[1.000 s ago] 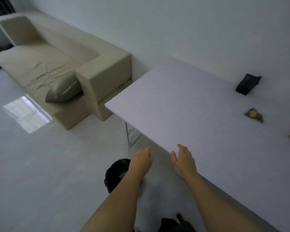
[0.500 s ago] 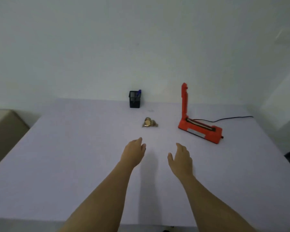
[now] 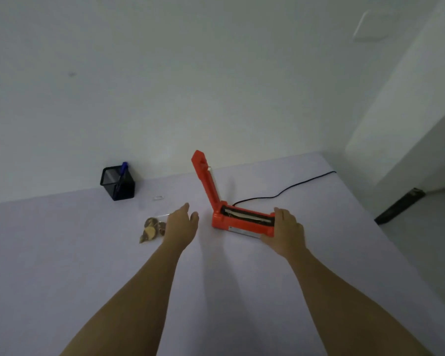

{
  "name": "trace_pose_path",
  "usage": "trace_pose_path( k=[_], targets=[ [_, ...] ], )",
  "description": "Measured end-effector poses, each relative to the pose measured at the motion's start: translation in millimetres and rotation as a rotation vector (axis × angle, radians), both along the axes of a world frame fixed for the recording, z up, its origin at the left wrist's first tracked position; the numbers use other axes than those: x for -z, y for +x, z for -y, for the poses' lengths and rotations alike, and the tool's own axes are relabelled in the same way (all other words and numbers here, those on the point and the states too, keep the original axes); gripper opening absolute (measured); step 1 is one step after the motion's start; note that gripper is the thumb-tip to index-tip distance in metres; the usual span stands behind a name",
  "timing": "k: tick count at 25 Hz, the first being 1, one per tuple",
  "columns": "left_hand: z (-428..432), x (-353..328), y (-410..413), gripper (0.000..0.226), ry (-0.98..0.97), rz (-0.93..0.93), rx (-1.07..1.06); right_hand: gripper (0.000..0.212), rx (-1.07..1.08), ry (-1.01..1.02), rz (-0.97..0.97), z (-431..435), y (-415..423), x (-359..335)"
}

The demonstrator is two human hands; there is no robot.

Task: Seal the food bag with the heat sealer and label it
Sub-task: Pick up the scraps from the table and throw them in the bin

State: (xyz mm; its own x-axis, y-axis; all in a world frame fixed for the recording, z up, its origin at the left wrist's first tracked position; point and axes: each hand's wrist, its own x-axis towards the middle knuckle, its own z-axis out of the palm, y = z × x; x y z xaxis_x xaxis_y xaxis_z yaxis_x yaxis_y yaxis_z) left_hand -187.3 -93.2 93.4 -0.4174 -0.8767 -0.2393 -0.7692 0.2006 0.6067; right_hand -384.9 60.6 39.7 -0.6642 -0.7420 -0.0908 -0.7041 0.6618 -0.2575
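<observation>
An orange heat sealer (image 3: pixel 238 220) stands on the pale table (image 3: pixel 62 253) with its lid arm raised upright. My right hand (image 3: pixel 284 231) grips the right end of its base, thumb in front and fingers over the top. A clear food bag (image 3: pixel 151 229) with brown pieces inside lies flat to the left of the sealer. My left hand (image 3: pixel 181 223) hovers open between the bag and the sealer, just right of the bag and partly over its edge. A small white label (image 3: pixel 159 197) lies behind the bag.
A black mesh pen holder (image 3: pixel 117 183) with a blue pen stands at the back left near the wall. The sealer's black cord (image 3: pixel 288 188) runs off to the back right. The table's right edge drops to the floor, where a dark object (image 3: pixel 400 205) lies.
The view has swung from the sofa side to the table. Both hands have reached forward; my right hand has taken hold of the sealer's base, my left has come near the bag.
</observation>
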Motion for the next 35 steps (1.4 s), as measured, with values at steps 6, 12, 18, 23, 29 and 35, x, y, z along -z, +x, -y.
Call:
trace_pose_path(
  k=[6, 12, 18, 23, 29, 35],
  targets=[
    [11, 25, -30, 0.062, 0.143, -0.135, 0.203, 0.090, 0.047, 0.130, 0.001, -9, -32, 25],
    [12, 56, -52, 0.054, 0.040, -0.206, 0.318, 0.088, -0.058, 0.083, -0.001, 8, -72, 35],
    [32, 72, -83, 0.054, -0.017, -0.221, 0.134, 0.088, -0.093, 0.023, -0.041, 58, -120, 41],
    [67, 81, -113, 0.057, 0.092, -0.207, 0.028, 0.076, -0.104, -0.020, -0.166, 114, -155, 42],
    [97, 87, -153, 0.064, 0.119, -0.225, -0.032, 0.068, -0.058, 0.013, -0.258, 158, -194, 42],
    [108, 94, -166, 0.054, 0.038, -0.156, -0.033, 0.060, -0.097, 0.046, -0.262, 170, -211, 44]
  ],
)
